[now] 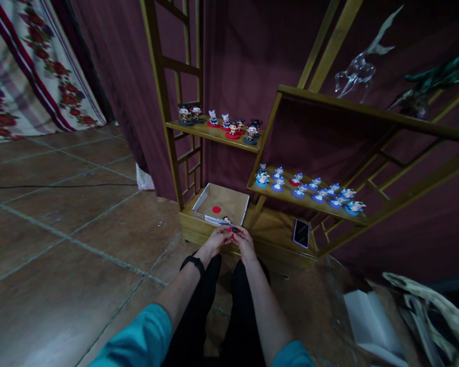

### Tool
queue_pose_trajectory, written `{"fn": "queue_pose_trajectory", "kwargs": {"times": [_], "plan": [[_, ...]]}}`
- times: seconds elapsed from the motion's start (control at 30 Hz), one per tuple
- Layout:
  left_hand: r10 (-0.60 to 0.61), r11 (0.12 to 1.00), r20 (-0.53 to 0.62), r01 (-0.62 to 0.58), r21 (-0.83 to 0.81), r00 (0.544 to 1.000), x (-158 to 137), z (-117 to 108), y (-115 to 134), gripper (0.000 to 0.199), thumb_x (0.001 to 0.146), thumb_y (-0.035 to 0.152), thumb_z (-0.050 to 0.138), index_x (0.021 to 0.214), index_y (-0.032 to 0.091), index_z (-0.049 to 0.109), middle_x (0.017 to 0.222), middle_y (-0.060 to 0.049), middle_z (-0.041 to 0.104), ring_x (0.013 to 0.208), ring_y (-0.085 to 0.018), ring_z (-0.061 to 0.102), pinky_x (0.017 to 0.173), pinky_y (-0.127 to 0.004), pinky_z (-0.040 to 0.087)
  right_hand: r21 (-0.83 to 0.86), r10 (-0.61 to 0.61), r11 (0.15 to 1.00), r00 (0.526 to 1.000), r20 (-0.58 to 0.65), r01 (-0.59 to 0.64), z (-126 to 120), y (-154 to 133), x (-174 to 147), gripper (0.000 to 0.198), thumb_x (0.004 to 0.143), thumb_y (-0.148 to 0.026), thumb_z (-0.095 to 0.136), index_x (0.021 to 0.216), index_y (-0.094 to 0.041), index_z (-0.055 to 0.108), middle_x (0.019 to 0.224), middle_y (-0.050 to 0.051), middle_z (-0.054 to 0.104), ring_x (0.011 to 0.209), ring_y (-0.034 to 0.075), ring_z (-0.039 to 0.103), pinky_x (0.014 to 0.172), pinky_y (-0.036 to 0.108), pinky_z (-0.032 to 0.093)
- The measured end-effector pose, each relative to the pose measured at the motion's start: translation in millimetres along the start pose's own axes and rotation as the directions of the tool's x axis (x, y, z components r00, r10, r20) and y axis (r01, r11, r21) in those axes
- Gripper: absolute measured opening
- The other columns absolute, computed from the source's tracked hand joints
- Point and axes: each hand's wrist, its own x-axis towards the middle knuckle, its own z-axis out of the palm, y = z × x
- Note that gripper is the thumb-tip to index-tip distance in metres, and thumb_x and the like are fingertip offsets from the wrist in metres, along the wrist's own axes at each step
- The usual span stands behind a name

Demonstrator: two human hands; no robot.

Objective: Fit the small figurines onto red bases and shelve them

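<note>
In the head view, the left hand (216,240) and the right hand (245,242) are meeting just in front of the cardboard box (235,200), fingers pinched together around a small figurine (234,231). Inside the box a red disc (216,209) is lying; right of it a phone (301,233) is resting on the wooden shelf (275,224).

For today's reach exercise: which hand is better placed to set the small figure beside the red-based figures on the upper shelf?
Probably the left hand: that shelf lies up and left of the figure.
</note>
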Motion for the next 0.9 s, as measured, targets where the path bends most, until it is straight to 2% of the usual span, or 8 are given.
{"fn": "queue_pose_trajectory", "kwargs": {"times": [0.17,0.33,0.5,0.63,0.9], "plan": [[0.042,0.999,0.046,-0.042,0.0,0.998,-1.0,-1.2,0.7,0.029,0.059,0.007,0.066,0.087,0.014,0.061,0.07,-0.002,0.062,0.061,-0.009,0.059,0.06,-0.02,0.046,-0.028,-0.06,0.998,0.998,-0.017,0.06,0.4,-1.6,0.6,0.042,0.05,-0.017,0.067,0.091,-0.021,0.059,0.085,0.0,0.067,0.079,0.017,0.061,0.071,0.028,0.048],[0.055,0.998,0.054,-0.054,-0.022,0.997,-4.0,-0.6,3.0,0.031,0.058,0.009,0.068,0.088,0.014,0.061,0.075,-0.004,0.063,0.064,-0.01,0.059,0.062,-0.02,0.046,-0.017,-0.094,0.995,0.995,-0.019,0.093,-0.5,0.2,2.6,0.043,0.049,-0.018,0.069,0.091,-0.02,0.059,0.087,0.001,0.067,0.084,0.018,0.06,0.076,0.031,0.047],[0.019,0.999,0.012,-0.019,-0.034,1.0,-3.9,-0.2,3.1,0.023,0.062,0.018,0.069,0.083,0.014,0.06,0.069,-0.003,0.063,0.058,-0.009,0.058,0.057,-0.019,0.045,0.021,-0.03,0.999,1.0,0.009,0.03,-0.2,-1.4,-3.9,0.039,0.057,-0.026,0.067,0.095,-0.022,0.059,0.091,0.002,0.066,0.078,0.015,0.062,0.07,0.029,0.049],[-0.008,1.0,0.002,0.008,-0.006,1.0,-1.9,0.6,2.0,0.018,0.062,0.018,0.068,0.078,0.012,0.06,0.063,-0.002,0.062,0.052,-0.007,0.056,0.053,-0.018,0.044,0.016,0.008,1.0,1.0,0.005,-0.008,1.7,-4.0,-8.6,0.035,0.061,-0.029,0.065,0.095,-0.022,0.059,0.089,0.001,0.066,0.072,0.013,0.062,0.068,0.027,0.049],[-0.039,0.999,-0.029,0.039,0.013,0.999,-1.3,0.8,4.7,0.017,0.059,0.018,0.069,0.072,0.012,0.059,0.059,-0.002,0.062,0.048,-0.007,0.055,0.05,-0.018,0.044,0.029,0.069,0.997,0.998,0.002,-0.069,4.2,-8.2,-6.9,0.027,0.058,-0.025,0.065,0.084,-0.02,0.06,0.076,0.0,0.068,0.065,0.013,0.062,0.064,0.027,0.05]]}}
